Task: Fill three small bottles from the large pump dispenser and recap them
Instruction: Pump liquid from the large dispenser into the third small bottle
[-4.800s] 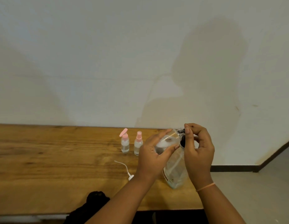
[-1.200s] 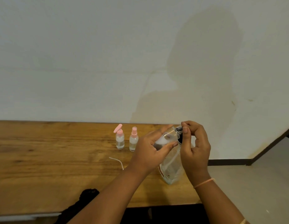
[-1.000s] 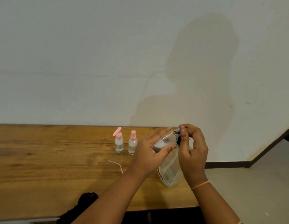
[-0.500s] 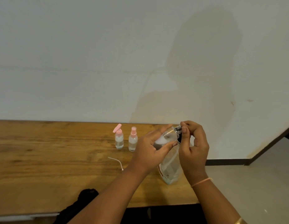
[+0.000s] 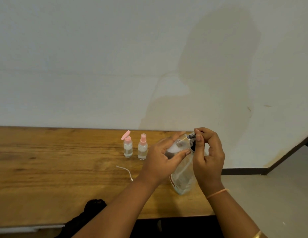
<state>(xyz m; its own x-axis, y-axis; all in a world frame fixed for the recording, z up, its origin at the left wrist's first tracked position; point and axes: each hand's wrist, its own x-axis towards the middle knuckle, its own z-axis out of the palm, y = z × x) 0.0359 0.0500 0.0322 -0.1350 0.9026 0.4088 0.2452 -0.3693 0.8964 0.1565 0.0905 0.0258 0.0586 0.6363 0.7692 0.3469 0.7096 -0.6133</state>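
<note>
You look close to the end of the job. Two little bottles stand side by side on the surface (image 5: 46,169), near the wall: the first bottle (image 5: 128,149) and the second bottle (image 5: 142,150). Both have pink tops on and clear stuff inside, so I think they are filled and capped. The first one's top sticks up at a slant, so it may not be snapped down. That leaves the third bottle (image 5: 179,145), which has no cap and is up in the air. You still have to finish filling it and put its cap back on. A thin white tube (image 5: 124,169) lies on the surface in front of the two bottles, and it may be part of that cap. Your left hand (image 5: 164,159) holds the third bottle on a slant between the thumb and long, nearly straight fingers, with its mouth up against the pump top (image 5: 192,135). Your right hand (image 5: 209,153) is curled, and its thumb and first finger pinch that pump top. The dispenser (image 5: 183,177) stands on the surface under both hands, near the right edge, and it looks low. A dark cloth (image 5: 93,206) sits at the near edge.
</note>
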